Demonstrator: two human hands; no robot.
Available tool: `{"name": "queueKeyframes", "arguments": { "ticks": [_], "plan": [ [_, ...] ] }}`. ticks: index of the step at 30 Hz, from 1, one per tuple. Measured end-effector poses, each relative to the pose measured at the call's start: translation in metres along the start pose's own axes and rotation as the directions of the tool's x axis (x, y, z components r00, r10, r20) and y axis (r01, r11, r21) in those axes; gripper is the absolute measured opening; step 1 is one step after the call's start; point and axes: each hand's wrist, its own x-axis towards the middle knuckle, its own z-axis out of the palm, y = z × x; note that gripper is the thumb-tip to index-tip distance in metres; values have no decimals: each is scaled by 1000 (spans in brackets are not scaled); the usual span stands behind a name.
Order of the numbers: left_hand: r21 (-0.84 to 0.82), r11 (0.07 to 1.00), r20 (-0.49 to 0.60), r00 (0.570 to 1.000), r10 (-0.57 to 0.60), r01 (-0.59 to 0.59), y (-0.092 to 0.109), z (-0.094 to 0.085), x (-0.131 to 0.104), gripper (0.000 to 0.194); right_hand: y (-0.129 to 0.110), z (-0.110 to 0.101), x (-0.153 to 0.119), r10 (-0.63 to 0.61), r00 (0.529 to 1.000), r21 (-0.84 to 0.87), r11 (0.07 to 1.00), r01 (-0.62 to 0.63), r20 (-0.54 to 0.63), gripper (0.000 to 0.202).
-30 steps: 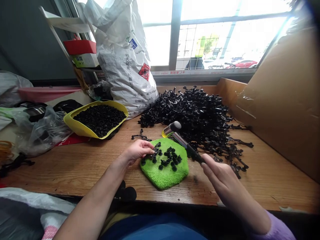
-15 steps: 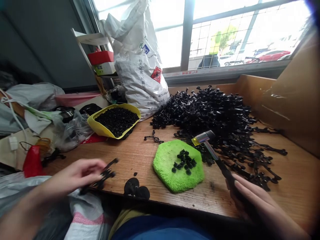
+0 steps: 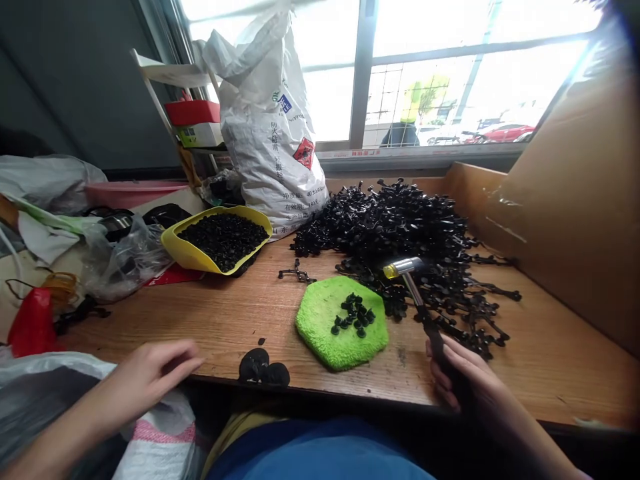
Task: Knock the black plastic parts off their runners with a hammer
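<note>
My right hand [image 3: 457,373] is wrapped round the black handle of a small hammer [image 3: 407,270], which has a shiny metal head with a yellow face. The head is raised near the right side of a green fluffy pad [image 3: 317,340]. Several small black mushroom-shaped rubber pieces [image 3: 354,313] lie loose on that pad. At the table's front edge, my left hand [image 3: 160,367] is empty, with thumb and fingers apart. To its right, black discs [image 3: 263,368] lie by the edge.
A large heap of black branched rubber parts [image 3: 390,227] covers the back right, beside a cardboard sheet [image 3: 565,167]. A yellow scoop tray [image 3: 167,241] holds many small black pieces. Behind it stands a white sack [image 3: 273,153]. Another sack [image 3: 163,433] hangs below the left edge.
My left hand has let go of the black branched parts it held and its fingers are empty now. The hammer stays in my right hand, and the whole view has shifted slightly.
</note>
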Motion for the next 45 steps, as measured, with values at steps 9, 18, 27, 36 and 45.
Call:
{"name": "queueKeyframes", "arguments": {
  "ticks": [9,18,27,36,45],
  "plan": [
    [44,925,-76,922,380,-377,139,122,92,20,6,-1,-5,-44,997,85,995,48,-56,18],
    [27,933,-169,919,357,-358,119,129,107,21,8,-6,-5,12,999,51,999,-9,-49,24],
    [255,964,-283,959,-2,78,62,90,215,60,13,-8,-2,9,997,94,996,-2,-73,28],
    [114,993,-157,987,31,-13,53,97,221,25,15,-11,-3,-34,999,125,991,38,-38,24],
    [-848,504,125,985,-115,167,58,93,138,23,5,-4,-7,-45,999,77,996,47,-29,24]
  ]
}}
